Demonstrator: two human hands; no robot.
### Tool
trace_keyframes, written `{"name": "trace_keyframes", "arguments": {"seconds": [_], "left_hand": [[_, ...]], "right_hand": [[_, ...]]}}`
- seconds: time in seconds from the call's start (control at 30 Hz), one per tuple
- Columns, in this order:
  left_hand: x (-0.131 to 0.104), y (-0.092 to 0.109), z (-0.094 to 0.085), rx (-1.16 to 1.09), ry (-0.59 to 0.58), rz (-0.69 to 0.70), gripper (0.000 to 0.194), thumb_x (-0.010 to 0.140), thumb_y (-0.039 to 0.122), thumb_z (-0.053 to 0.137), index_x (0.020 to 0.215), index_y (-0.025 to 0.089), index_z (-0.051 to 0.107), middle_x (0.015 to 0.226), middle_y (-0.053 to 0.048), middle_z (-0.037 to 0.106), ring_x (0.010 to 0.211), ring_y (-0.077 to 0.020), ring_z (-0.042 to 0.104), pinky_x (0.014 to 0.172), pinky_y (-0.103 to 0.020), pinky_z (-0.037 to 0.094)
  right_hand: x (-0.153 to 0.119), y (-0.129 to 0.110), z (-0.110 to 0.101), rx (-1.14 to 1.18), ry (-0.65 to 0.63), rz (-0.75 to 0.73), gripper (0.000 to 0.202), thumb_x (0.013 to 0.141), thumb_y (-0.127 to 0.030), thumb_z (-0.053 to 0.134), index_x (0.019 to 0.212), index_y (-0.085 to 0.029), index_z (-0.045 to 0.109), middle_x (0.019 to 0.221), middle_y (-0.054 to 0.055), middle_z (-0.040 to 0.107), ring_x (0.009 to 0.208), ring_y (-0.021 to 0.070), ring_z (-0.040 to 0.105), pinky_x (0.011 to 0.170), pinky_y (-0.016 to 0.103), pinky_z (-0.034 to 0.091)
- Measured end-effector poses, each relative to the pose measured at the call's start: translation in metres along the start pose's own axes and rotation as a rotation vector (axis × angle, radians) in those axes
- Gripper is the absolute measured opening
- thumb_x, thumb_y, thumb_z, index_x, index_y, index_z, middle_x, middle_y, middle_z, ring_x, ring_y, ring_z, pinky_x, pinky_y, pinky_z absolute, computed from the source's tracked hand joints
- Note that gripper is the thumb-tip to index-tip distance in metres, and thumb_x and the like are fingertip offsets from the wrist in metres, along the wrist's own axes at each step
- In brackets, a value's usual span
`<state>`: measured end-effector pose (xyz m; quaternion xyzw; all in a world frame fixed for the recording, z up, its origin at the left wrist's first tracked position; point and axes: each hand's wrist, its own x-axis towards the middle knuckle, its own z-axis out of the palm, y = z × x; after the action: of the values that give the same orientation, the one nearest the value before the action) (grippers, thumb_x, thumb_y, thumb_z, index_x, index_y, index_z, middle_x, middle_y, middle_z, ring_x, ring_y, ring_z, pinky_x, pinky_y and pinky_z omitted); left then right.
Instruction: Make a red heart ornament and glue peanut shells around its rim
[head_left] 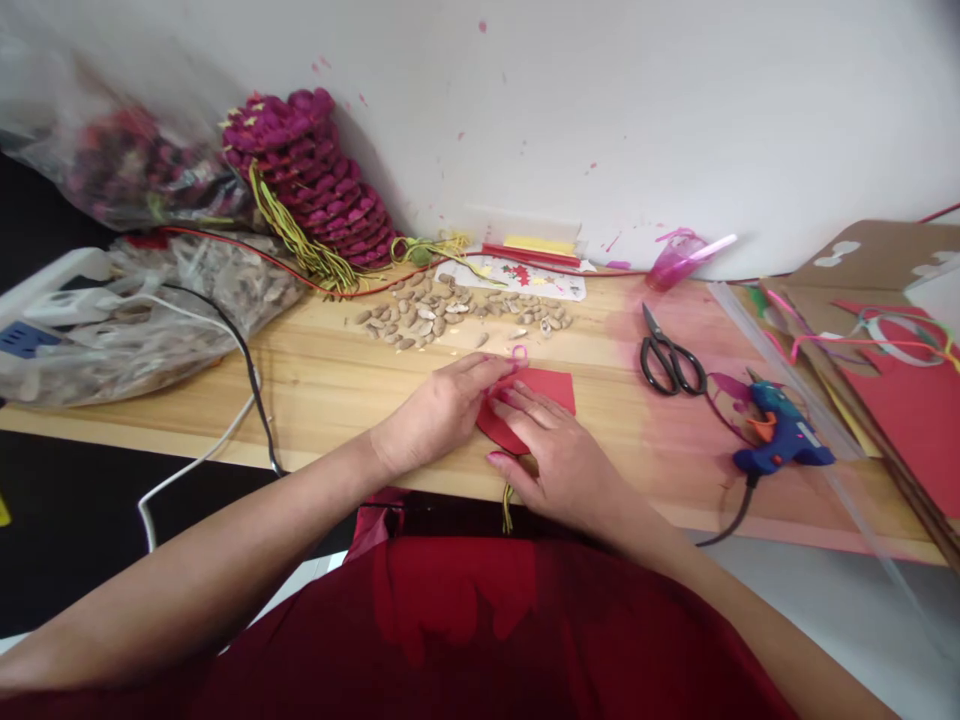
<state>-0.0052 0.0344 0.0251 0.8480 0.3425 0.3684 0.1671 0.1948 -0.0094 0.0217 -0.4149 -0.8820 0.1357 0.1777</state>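
We note a light wooden table [330, 390] set against a white wall speckled with pink marks. On it, near the front edge, lies a red paper piece [551, 388], flat on the wood. The left hand [439, 410] rests on the piece's left edge, fingers extended and close together, fingertips at a small pink loop [519, 353] just beyond the paper's top edge; we cannot tell whether they pinch it. The right hand [559, 455] lies palm down over the lower part of the piece, fingers spread flat, pressing rather than clasping. Behind the hands we record a scatter of pale seeds [450, 315]. To the right lie black scissors [670, 358] and, nearer the edge, a blue glue gun [784, 438]. A magenta scaled ornament [315, 180] leans at the wall, far left of the seeds.
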Motion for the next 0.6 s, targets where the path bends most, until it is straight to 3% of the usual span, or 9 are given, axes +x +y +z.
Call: {"name": "trace_keyframes", "arguments": {"seconds": [0.2, 0.37, 0.5, 0.6], "left_hand": [[0.002, -0.003, 0.000, 0.030, -0.115, -0.020, 0.034, 0.091, 0.006, 0.047, 0.121, 0.015, 0.062, 0.115, -0.009, 0.071, 0.105, -0.0192, 0.068, 0.094, -0.036, 0.056], [0.001, -0.002, -0.003, 0.069, -0.211, -0.021, 0.037, 0.091, 0.009, 0.052, 0.128, 0.016, 0.058, 0.122, -0.011, 0.067, 0.112, -0.0206, 0.066, 0.098, -0.036, 0.054], [0.000, 0.001, -0.001, 0.112, -0.244, 0.056, 0.037, 0.096, 0.016, 0.052, 0.132, 0.017, 0.057, 0.127, -0.012, 0.065, 0.114, -0.0200, 0.064, 0.099, -0.034, 0.054], [-0.002, 0.000, 0.001, 0.161, -0.250, 0.136, 0.030, 0.098, 0.022, 0.052, 0.124, 0.019, 0.065, 0.125, -0.011, 0.066, 0.113, -0.0209, 0.064, 0.097, -0.036, 0.055]], "right_hand": [[0.001, 0.001, -0.004, 0.046, -0.025, -0.005, 0.057, 0.093, -0.040, 0.057, 0.141, -0.008, 0.054, 0.149, 0.022, 0.052, 0.143, 0.0323, 0.043, 0.117, 0.053, 0.035], [-0.005, 0.003, -0.009, 0.045, -0.043, -0.047, 0.054, 0.097, -0.039, 0.053, 0.140, -0.007, 0.056, 0.149, 0.022, 0.051, 0.144, 0.0308, 0.042, 0.117, 0.052, 0.036], [-0.021, 0.006, -0.009, -0.019, -0.035, -0.078, 0.049, 0.099, -0.036, 0.049, 0.137, -0.007, 0.059, 0.143, 0.021, 0.058, 0.141, 0.0307, 0.046, 0.116, 0.052, 0.040], [-0.034, 0.008, -0.010, -0.032, -0.030, -0.097, 0.047, 0.099, -0.035, 0.049, 0.138, -0.010, 0.059, 0.145, 0.018, 0.057, 0.142, 0.0295, 0.044, 0.116, 0.052, 0.039]]}}
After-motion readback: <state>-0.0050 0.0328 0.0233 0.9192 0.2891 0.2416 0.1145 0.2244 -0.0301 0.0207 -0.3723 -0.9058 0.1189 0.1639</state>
